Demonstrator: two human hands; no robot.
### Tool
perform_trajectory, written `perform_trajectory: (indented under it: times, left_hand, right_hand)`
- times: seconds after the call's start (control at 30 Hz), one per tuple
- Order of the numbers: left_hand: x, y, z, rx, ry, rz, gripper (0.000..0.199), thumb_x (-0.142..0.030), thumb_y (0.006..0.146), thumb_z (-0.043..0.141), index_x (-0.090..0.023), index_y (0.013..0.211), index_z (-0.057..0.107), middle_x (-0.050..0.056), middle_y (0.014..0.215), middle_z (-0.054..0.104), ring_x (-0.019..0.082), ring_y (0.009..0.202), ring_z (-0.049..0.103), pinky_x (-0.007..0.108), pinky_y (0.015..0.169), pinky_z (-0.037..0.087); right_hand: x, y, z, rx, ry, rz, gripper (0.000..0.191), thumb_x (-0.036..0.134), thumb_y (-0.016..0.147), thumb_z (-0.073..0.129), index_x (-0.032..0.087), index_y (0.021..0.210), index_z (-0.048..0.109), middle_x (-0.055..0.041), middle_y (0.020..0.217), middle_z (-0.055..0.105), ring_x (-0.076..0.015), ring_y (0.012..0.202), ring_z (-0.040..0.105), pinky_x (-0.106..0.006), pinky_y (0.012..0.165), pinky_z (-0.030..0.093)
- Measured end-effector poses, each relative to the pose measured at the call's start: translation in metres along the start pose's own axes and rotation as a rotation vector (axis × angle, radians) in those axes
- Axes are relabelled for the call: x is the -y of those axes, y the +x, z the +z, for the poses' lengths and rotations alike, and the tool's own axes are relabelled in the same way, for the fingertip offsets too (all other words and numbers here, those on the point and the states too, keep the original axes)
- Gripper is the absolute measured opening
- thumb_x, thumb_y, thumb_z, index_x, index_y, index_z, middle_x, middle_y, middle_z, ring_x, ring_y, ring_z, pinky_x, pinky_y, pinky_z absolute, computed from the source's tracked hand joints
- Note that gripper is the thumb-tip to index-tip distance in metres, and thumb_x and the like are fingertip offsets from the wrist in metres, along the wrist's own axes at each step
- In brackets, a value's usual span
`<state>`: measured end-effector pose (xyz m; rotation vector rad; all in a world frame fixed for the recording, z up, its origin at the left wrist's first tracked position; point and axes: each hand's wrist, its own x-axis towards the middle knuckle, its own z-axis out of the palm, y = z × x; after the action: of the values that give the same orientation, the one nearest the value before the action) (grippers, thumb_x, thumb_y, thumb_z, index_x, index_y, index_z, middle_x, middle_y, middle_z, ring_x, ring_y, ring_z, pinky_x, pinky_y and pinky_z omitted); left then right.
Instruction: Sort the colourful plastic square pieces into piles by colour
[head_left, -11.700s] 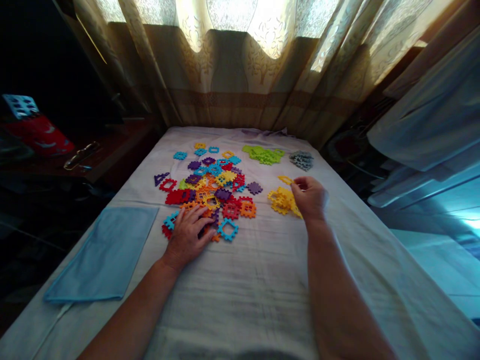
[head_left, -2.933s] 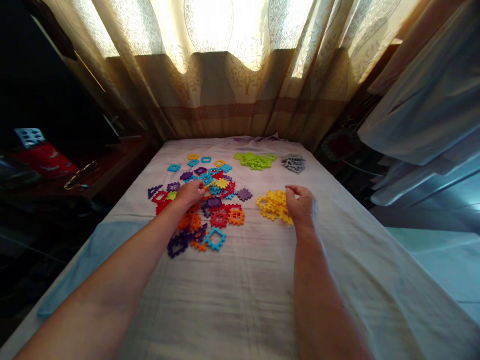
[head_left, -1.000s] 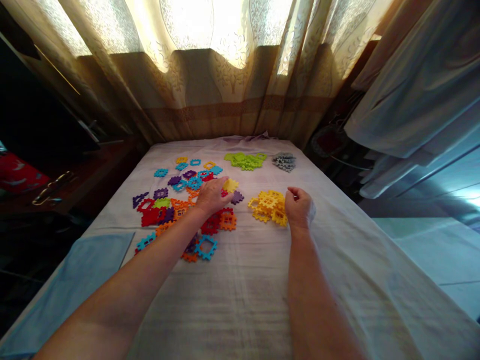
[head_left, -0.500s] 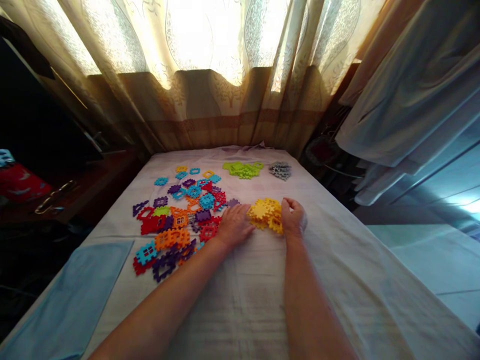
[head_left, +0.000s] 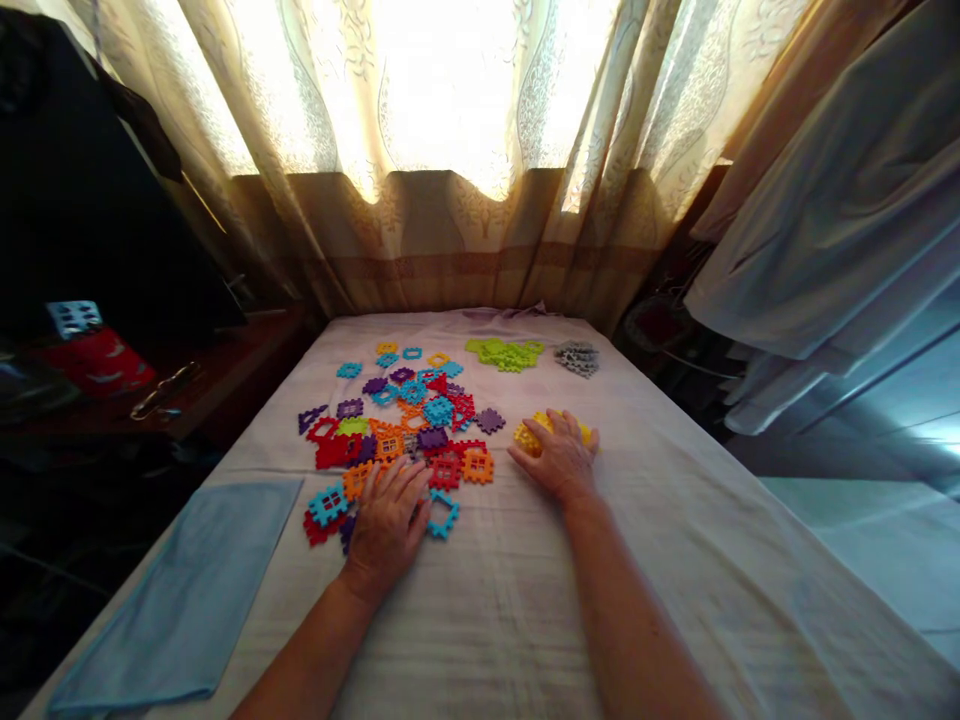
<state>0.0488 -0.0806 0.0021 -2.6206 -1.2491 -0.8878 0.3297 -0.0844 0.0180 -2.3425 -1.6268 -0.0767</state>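
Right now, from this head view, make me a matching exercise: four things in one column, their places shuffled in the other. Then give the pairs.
Things:
1. left hand
2. right hand
3. grey interlocking pieces
4. light-blue cloth

Places:
A. near the far right corner, right of the lime-green interlocking pieces
B. over the yellow interlocking pieces
C. on the left side of the pale sheet
D. over the near part of the mixed-colour pile

Pairs: 1-D, 2-B, 3-A, 4-C

Two hands (head_left: pixel 386 515) (head_left: pixel 559 457), four piles (head_left: pixel 438 411) (head_left: pixel 527 437) (head_left: pixel 506 355) (head_left: pixel 577 358), one cloth (head_left: pixel 187 585)
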Motion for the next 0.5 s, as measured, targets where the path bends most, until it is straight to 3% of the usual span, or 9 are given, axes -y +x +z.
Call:
perform_trajectory:
  times: [0.23,0.5]
  left_hand:
    - [0.010,0.000,0.005,-0.059,-0.075,-0.083,0.033,-0.025,0.093,0.049,-0.025,0.123,0.062,0.008,0.127,0.069,0.027,0.125,0.058,0.056,0.113,0.035]
    - [0.017,0.001,0.006,-0.120,-0.149,-0.161,0.032,-0.024,0.092,0.048,-0.025,0.120,0.064,0.008,0.122,0.071,0.026,0.121,0.061,0.054,0.111,0.039]
  right_hand:
    - [0.003,0.001,0.007,-0.044,-0.070,0.009,0.043,0.050,0.089,0.055,0.034,0.128,0.064,-0.0111,0.149,0.048,-0.0342,0.139,0.034,-0.067,0.107,0.024]
    - [-0.015,0.037,0.010,-0.060,-0.112,0.105,0.043,0.049,0.091,0.049,0.031,0.127,0.065,-0.0114,0.145,0.051,-0.0333,0.132,0.040,-0.064,0.104,0.030]
